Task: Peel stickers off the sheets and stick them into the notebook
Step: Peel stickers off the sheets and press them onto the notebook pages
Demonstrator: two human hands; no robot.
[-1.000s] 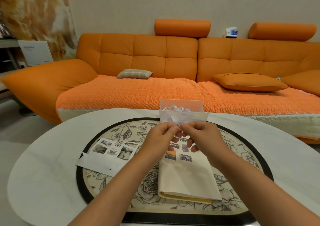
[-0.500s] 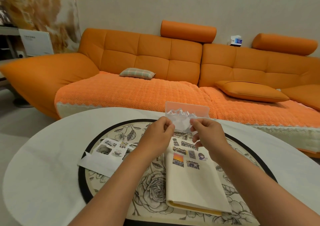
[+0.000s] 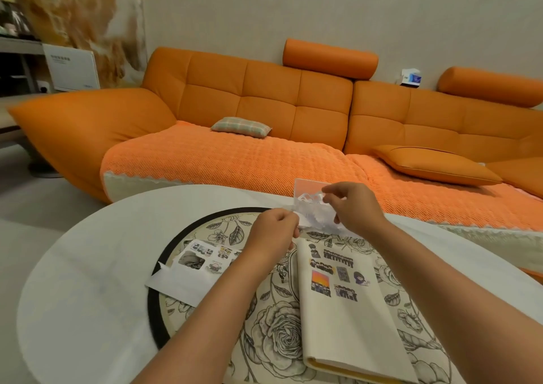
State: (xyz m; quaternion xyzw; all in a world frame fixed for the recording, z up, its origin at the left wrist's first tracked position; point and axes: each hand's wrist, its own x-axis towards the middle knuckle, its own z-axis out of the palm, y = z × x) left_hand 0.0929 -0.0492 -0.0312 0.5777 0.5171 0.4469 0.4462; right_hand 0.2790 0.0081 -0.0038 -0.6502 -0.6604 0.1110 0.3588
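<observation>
A cream notebook (image 3: 349, 319) lies open on the floral mat, with several stickers (image 3: 335, 275) stuck on its upper page. Above its top edge I hold a thin, cut-out sticker sheet (image 3: 316, 216) in the air. My left hand (image 3: 274, 236) pinches the sheet's lower left corner. My right hand (image 3: 357, 207) pinches its upper right part. A second sticker sheet (image 3: 205, 257) with several pictures lies flat on the mat to the left, partly under my left forearm.
The round floral mat (image 3: 282, 339) with a black rim sits on a white oval table (image 3: 88, 295). White backing paper (image 3: 179, 283) lies under the left sheet. A clear acrylic stand (image 3: 308, 186) is behind my hands. An orange sofa (image 3: 264, 113) fills the background.
My hands have drawn apart, the right one rising to the right and stretching the sheet between them. The view has swung left, so the notebook's stickered page now shows fully.
</observation>
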